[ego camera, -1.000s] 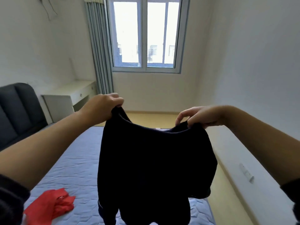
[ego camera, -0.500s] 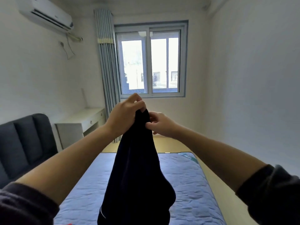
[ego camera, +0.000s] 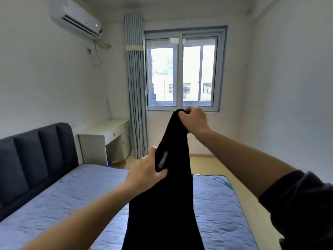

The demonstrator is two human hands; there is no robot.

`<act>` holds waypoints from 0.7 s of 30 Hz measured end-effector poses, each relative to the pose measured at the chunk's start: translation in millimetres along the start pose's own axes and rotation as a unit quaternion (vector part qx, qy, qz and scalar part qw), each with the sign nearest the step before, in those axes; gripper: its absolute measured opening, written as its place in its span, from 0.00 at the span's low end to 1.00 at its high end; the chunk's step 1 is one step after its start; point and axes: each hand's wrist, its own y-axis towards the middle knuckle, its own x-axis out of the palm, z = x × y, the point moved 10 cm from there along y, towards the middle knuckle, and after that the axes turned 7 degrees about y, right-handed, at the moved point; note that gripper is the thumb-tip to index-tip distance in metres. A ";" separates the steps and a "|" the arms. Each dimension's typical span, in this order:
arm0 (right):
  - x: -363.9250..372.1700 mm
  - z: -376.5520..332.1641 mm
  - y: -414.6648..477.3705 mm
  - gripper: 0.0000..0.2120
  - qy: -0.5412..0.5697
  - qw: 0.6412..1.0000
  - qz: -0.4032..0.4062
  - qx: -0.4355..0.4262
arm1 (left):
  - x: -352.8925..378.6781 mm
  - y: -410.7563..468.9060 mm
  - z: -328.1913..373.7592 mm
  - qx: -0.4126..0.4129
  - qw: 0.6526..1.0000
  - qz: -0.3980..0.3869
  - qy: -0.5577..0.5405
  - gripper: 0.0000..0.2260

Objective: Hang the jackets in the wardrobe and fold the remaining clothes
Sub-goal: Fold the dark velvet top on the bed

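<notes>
The right hand [ego camera: 193, 121] is raised in front of the window [ego camera: 182, 73], fingers curled tight round the top of a black garment [ego camera: 162, 204]. The cloth hangs straight down from that grip in one long, narrow bunch, above the bed [ego camera: 63, 195] and out of sight at the bottom of the view. The left hand [ego camera: 146, 172] is lower and nearer, gripping the same garment partway down its left edge, thumb across the front and the fingers behind the cloth. Just above that thumb a small grey tag [ego camera: 163, 159] shows on the fabric. Both forearms are bare; a dark sleeve [ego camera: 297, 204] is bunched up on the right arm.

The bed has a quilted blue-grey cover and a dark padded headboard [ego camera: 36, 159] against the left wall. Past the headboard a white counter [ego camera: 106, 138] with drawers stands in the corner, just beside a striped blue curtain [ego camera: 135, 87] drawn to the left of the window. An air conditioner [ego camera: 75, 17] is mounted high on the left wall. The floor [ego camera: 239, 186] to the right of the bed is pale yellow.
</notes>
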 end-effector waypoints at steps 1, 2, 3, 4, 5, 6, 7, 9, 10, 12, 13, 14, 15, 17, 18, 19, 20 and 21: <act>-3.8 -2.9 4.6 0.07 -0.006 1.000 0.013 -0.005 | 22.2 -3.0 -13.6 -0.028 0.998 -0.056 0.002 0.18; -8.8 -5.5 9.0 0.07 -0.012 1.000 0.024 -0.010 | 40.6 -6.8 -27.4 -0.056 0.993 -0.107 0.002 0.18; -15.9 -7.4 13.5 0.06 -0.021 0.999 0.036 -0.016 | 53.4 -9.7 -41.5 -0.082 0.986 -0.145 0.002 0.19; -25.7 -8.4 17.6 0.05 -0.036 0.998 0.047 -0.021 | 59.9 -11.3 -54.5 -0.104 0.980 -0.172 -0.003 0.18; -37.9 -7.8 21.6 0.04 -0.055 0.996 0.058 -0.024 | 60.3 -11.1 -65.8 -0.122 0.974 -0.189 -0.006 0.13; -50.7 -4.3 25.5 0.02 -0.071 0.995 0.062 -0.021 | 55.5 -9.4 -76.2 -0.139 0.970 -0.199 -0.004 0.08; -61.5 2.0 28.6 0.02 -0.078 0.996 0.052 -0.011 | 47.1 -6.0 -86.5 -0.161 0.965 -0.207 -0.003 0.04; -73.8 17.4 29.8 0.12 -0.089 0.996 -0.002 0.006 | 24.9 4.9 -99.8 -0.211 0.954 -0.207 -0.048 0.06; -76.8 24.1 26.5 0.16 -0.089 0.995 -0.039 0.008 | 13.3 12.0 -98.0 -0.219 0.950 -0.202 -0.092 0.08; -82.7 32.4 15.3 0.20 -0.066 0.992 -0.111 0.005 | -14.8 31.8 -82.0 -0.190 0.952 -0.158 -0.178 0.12; -88.1 33.8 9.0 0.20 -0.056 0.989 -0.137 0.002 | -30.1 42.0 -70.6 -0.162 0.957 -0.128 -0.205 0.14; -95.2 33.8 4.0 0.21 -0.050 0.987 -0.154 -0.002 | -44.8 51.4 -58.4 -0.131 0.959 -0.099 -0.231 0.16; -103.4 32.8 0.7 0.20 -0.047 0.985 -0.165 -0.008 | -57.3 59.3 -45.4 -0.106 0.957 -0.080 -0.259 0.17; -118.7 28.6 -3.1 0.20 -0.070 0.980 -0.182 -0.025 | -74.1 73.2 -23.3 -0.073 0.938 -0.072 -0.330 0.19; -123.3 24.4 -5.5 0.21 -0.114 0.974 -0.194 -0.043 | -80.8 79.7 -11.6 -0.054 0.936 -0.080 -0.338 0.20; -125.4 19.7 -8.6 0.22 -0.181 0.959 -0.209 -0.067 | -85.4 85.5 0.3 -0.034 0.940 -0.098 -0.326 0.21; -125.1 17.0 -12.6 0.21 -0.271 0.930 -0.230 -0.091 | -88.1 90.6 12.8 -0.008 0.945 -0.121 -0.304 0.23; -124.5 17.3 -16.9 0.20 -0.364 0.890 -0.252 -0.109 | -90.0 94.7 24.4 0.017 0.949 -0.142 -0.282 0.23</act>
